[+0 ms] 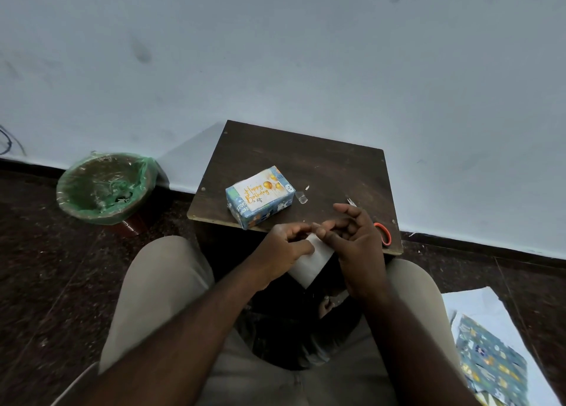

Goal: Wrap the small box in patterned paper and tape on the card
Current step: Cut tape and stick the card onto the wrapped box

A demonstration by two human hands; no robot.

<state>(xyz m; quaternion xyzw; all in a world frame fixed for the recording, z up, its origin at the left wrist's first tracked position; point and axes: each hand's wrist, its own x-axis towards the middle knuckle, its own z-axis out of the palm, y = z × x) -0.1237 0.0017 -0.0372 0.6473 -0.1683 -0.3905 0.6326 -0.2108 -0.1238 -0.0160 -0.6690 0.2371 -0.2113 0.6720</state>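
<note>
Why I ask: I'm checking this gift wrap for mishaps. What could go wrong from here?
1. The wrapped box sits by the table's near edge; the left hand, gripping the white piece, could knock it off.
2. The scissors lie right beside the right hand, which might catch the blades.
3. The clear tape scrap beside the box may curl or get lost.

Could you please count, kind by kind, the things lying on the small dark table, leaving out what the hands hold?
Wrapped box: 1
Birthday card on the box: 1
Scissors, partly behind the right hand: 1
Small clear piece, likely tape: 1
Tiny white scrap: 1
Total: 5
Left out: white sheet in left hand.
</note>
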